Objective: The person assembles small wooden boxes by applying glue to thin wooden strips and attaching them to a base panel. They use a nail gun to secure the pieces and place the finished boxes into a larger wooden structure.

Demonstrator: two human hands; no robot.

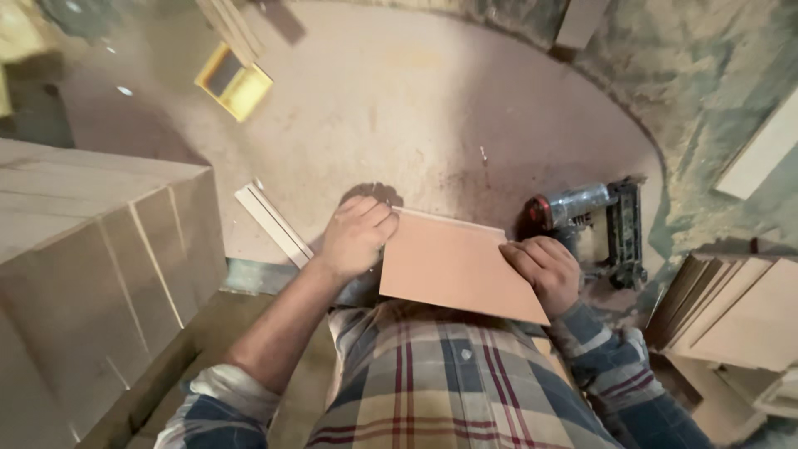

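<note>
A flat rectangular board (453,264) of light brown fibreboard stands between my hands, held close in front of my checked shirt over a round work surface (399,108). My left hand (356,235) grips its upper left corner with curled fingers. My right hand (542,270) presses on the board's right edge, fingers folded over it. A pneumatic nail gun (594,218) lies on the surface just beyond my right hand, not touched.
A tall stack of cut boards (91,241) stands at the left. More stacked boards (731,312) lean at the right. A thin white strip (273,223) lies near my left wrist. A yellow tray-like box (233,81) sits at the far left of the surface.
</note>
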